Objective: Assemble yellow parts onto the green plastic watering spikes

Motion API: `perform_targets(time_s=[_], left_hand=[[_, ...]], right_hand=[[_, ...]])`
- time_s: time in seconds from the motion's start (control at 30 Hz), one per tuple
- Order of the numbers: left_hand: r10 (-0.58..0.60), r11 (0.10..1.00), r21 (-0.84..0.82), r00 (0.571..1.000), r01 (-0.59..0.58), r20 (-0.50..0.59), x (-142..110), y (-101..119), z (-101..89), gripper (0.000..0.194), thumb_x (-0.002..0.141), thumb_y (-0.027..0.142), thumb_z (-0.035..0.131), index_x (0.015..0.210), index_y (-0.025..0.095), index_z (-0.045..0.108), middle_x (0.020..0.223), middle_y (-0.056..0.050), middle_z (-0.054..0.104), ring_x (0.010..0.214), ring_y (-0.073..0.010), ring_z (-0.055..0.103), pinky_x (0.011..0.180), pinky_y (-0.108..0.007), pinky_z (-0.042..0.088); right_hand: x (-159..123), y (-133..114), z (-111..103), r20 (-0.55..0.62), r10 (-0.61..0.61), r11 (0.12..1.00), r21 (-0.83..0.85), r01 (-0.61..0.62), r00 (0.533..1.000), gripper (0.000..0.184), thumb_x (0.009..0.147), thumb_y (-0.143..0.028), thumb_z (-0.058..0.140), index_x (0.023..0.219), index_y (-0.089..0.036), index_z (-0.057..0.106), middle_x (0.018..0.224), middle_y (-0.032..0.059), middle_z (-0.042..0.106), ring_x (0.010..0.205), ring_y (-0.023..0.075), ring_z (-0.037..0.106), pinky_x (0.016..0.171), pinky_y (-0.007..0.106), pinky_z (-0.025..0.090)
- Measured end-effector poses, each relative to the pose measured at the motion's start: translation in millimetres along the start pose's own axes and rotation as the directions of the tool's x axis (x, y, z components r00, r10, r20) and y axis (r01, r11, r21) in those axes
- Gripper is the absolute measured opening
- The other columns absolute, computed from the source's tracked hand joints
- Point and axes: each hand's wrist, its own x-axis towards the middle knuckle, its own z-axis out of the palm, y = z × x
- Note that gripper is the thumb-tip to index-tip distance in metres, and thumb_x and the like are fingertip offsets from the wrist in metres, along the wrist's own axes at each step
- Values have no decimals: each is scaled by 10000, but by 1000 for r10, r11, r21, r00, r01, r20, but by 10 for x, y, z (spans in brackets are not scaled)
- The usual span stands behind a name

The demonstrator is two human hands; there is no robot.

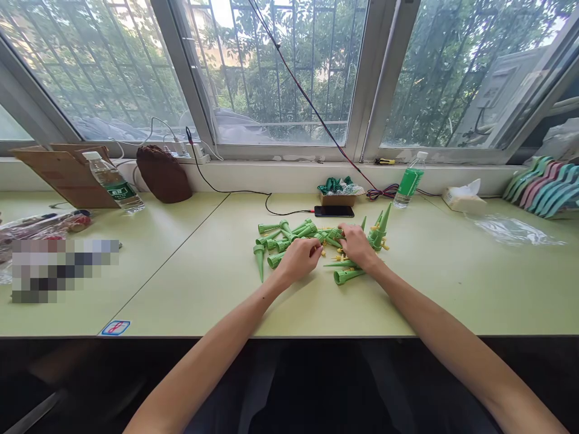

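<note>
A pile of green plastic cone spikes (289, 236) lies on the pale green table (203, 271), mixed with small yellow parts (337, 257). My left hand (301, 258) rests on the pile's near side with its fingers curled over a small yellow piece. My right hand (357, 244) lies on the spikes to the right, fingers bent down among them; what it grips is hidden. One loose green spike (347, 276) lies just in front of my right hand, another spike (259, 259) at the pile's left edge. Several spikes stand upright (380, 229) behind my right hand.
A black phone (333, 211) on a cable lies behind the pile, next to a small box (337, 191). A green-labelled bottle (409, 181) stands at the right rear, another bottle (114, 182) and a brown pouch (163, 173) at the left. Tissues (461, 194) and coloured hangers (543, 187) sit far right.
</note>
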Motion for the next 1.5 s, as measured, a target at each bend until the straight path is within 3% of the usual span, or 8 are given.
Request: perform_targets(time_s=[0.23, 0.33, 0.43, 0.63, 1.03, 1.2, 1.33, 1.5], left_hand=[[-29, 999, -20, 998, 28, -62, 5, -32, 23, 192, 928, 273, 506, 805, 182, 623, 631, 0, 587, 561, -134, 505, 579, -262, 357], [-65, 997, -50, 987, 59, -148, 17, -42, 24, 177, 940, 329, 523, 991, 188, 616, 714, -2, 632, 573, -132, 531, 597, -262, 388], [-110, 990, -115, 968, 86, -225, 25, -31, -1, 310, 951, 398, 522, 1194, 206, 532, 834, -10, 663, 553, -114, 533, 597, -257, 416], [-193, 947, -299, 951, 116, -243, 31, 27, -57, 335, 957, 466, 506, 1191, 228, 474, 968, -38, 661, 542, -83, 546, 571, -234, 444], [-171, 902, -426, 964, 70, -204, 48, 9, -33, 277, 936, 448, 551, 1121, 249, 496, 975, -32, 604, 603, -86, 602, 497, -188, 447], [-145, 918, -396, 955, 32, -259, 59, 32, -30, 217, 944, 407, 545, 1073, 234, 523, 920, -19, 592, 594, -81, 592, 506, -190, 442], [-137, 945, -328, 923, 13, -359, 72, 41, -38, 186, 935, 388, 557, 999, 214, 565, 940, -35, 623, 613, -87, 585, 534, -205, 454], [-136, 962, -273, 893, 15, -430, 77, 18, -42, 171, 928, 376, 569, 966, 211, 593, 944, -37, 632, 644, -96, 581, 547, -213, 451]], right_hand=[[-22, -75, -65, -264, -96, 979, 150, 139, 960, 273, 916, -155, 527, 1166, -126, 631, 1026, 149, 672, 1016, 305, 553, 890, 413, 465], [-49, -166, -118, -375, -163, 939, 224, 260, 913, 258, 938, -219, 539, 1172, -149, 623, 979, 133, 674, 984, 299, 578, 878, 423, 483], [-92, -274, -144, -418, -216, 889, 289, 355, 883, 269, 943, -269, 566, 1188, -168, 616, 949, 110, 677, 935, 270, 602, 856, 404, 503], [-160, -414, -118, -386, -188, 810, 460, 365, 903, 306, 926, -350, 615, 1175, -172, 616, 907, 79, 707, 754, 199, 657, 735, 334, 537], [-193, -442, -119, -311, -232, 723, 578, 377, 922, 268, 915, -282, 627, 1158, -169, 624, 869, 53, 742, 767, 182, 693, 750, 300, 532], [-181, -418, -123, -303, -260, 763, 517, 387, 917, 237, 983, -244, 476, 1139, -166, 638, 918, 80, 731, 810, 196, 680, 774, 319, 519], [-147, -365, -90, -330, -239, 802, 462, 377, 913, 205, 962, -212, 502, 1087, -167, 659, 992, 102, 718, 864, 211, 665, 797, 331, 512], [-130, -301, -36, -187, -316, 854, 372, 364, 930, 123, 909, -153, 573, 954, -160, 688, 905, 96, 686, 875, 222, 626, 819, 347, 497]])
